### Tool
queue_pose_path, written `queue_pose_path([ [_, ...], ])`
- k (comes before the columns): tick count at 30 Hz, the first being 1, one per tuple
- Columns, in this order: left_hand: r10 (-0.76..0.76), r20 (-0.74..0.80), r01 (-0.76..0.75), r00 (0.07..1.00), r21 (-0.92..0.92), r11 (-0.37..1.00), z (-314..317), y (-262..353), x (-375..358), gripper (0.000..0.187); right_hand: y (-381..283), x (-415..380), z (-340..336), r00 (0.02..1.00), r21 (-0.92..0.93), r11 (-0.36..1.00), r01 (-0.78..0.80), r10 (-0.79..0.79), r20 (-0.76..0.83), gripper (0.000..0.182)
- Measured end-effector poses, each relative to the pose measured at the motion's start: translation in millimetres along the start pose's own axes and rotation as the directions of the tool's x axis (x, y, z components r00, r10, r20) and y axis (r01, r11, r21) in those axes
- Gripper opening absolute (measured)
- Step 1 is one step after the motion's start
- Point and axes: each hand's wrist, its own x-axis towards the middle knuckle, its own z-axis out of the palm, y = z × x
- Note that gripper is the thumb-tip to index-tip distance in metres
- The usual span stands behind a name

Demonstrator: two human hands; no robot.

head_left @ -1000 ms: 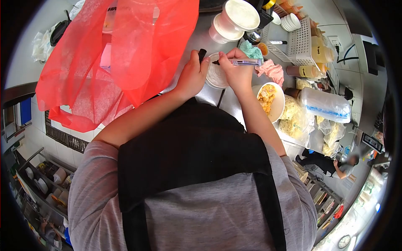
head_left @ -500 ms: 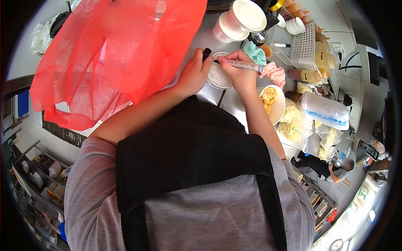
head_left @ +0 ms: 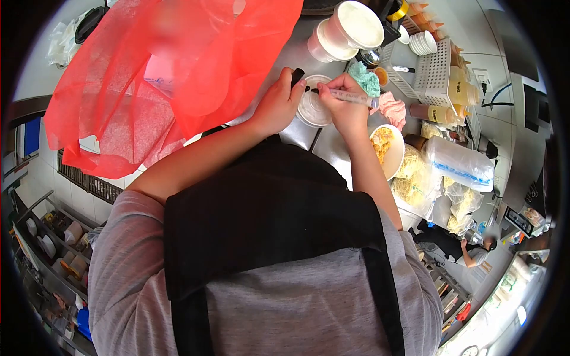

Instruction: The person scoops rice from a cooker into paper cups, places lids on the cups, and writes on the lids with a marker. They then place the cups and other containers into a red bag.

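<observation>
My right hand (head_left: 345,107) is closed around a white marker (head_left: 356,98), its dark tip over a round container with a translucent lid (head_left: 313,110). In my left hand (head_left: 278,107) is a black marker cap (head_left: 297,76), pinched between thumb and fingers at the lid's left side. The lidded container stands on the steel counter between both hands. Just beyond it are two stacked tubs with white lids (head_left: 359,25). A bowl of orange-yellow food (head_left: 382,142) sits beside my right forearm. Writing on the lid is too small to read.
A large red translucent bag (head_left: 119,101) fills the left. Green (head_left: 363,78) and pink cloths (head_left: 392,111) lie right of my right hand. Farther right stand a white basket (head_left: 432,71), sauce bottles (head_left: 460,90) and bagged noodles (head_left: 412,181). Another person (head_left: 454,244) is at the far right.
The marker tip has shifted slightly across the lid, and the marker has turned a little in my right hand. The view has moved slightly. The other person's posture has changed.
</observation>
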Motion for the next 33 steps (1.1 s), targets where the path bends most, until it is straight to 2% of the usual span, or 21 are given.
queue_pose_path([
  [4,0.024,-0.028,-0.024,0.999,0.026,0.999,2,1,1,0.031,-5,3,-9,0.998,0.02,0.999,0.047,-0.047,-0.029,0.019],
  [6,0.015,-0.036,-0.015,0.999,0.001,1.0,1,3,1,0.028,-1,5,-19,0.995,0.279,0.96,-0.037,0.06,-0.075,0.018],
  [7,0.015,-0.036,-0.015,0.999,0.001,1.0,1,3,1,0.028,0,4,-19,0.995,0.279,0.96,-0.037,0.06,-0.075,0.018],
  [9,0.036,-0.068,-0.031,0.997,0.076,0.997,1,3,4,0.029,-1,-1,-20,0.996,0.209,0.974,-0.085,0.09,-0.017,0.014],
  [11,0.045,-0.083,-0.039,0.996,0.072,0.997,1,2,10,0.03,-8,-3,-12,0.999,0.255,0.967,-0.028,0.033,-0.017,0.012],
  [13,0.051,-0.098,-0.044,0.994,0.073,0.996,0,4,13,0.031,-12,-4,-9,0.998,0.189,0.982,0.028,-0.017,-0.055,0.012],
  [14,0.0,-0.073,0.005,0.997,0.064,0.998,0,5,14,0.031,-8,-3,-7,0.997,0.247,0.967,0.06,-0.045,-0.066,0.012],
  [15,-0.049,-0.048,0.052,0.998,0.056,0.997,1,6,15,0.031,-4,-2,-6,0.997,0.248,0.967,0.06,-0.044,-0.068,0.012],
  [20,0.003,-0.067,0.002,0.998,0.07,0.998,3,2,14,0.031,0,0,-2,0.991,0.147,0.989,0.032,-0.012,-0.131,0.018],
  [21,0.031,-0.065,-0.027,0.997,0.067,0.997,3,2,14,0.031,-1,0,-3,0.992,0.148,0.989,0.031,-0.012,-0.129,0.018],
  [23,0.029,-0.061,-0.024,0.998,0.077,0.997,2,2,15,0.031,-5,-1,-7,0.995,0.02,1.0,-0.023,0.025,-0.097,0.021],
  [26,0.013,-0.052,-0.009,0.999,0.08,0.997,2,2,14,0.03,-9,-4,-9,0.998,-0.027,1.0,0.01,-0.011,-0.058,0.02],
  [33,-0.005,-0.02,0.006,1.0,0.061,0.998,2,0,16,0.028,-4,-3,-5,0.998,-0.031,0.998,0.045,-0.046,-0.046,0.02],
])
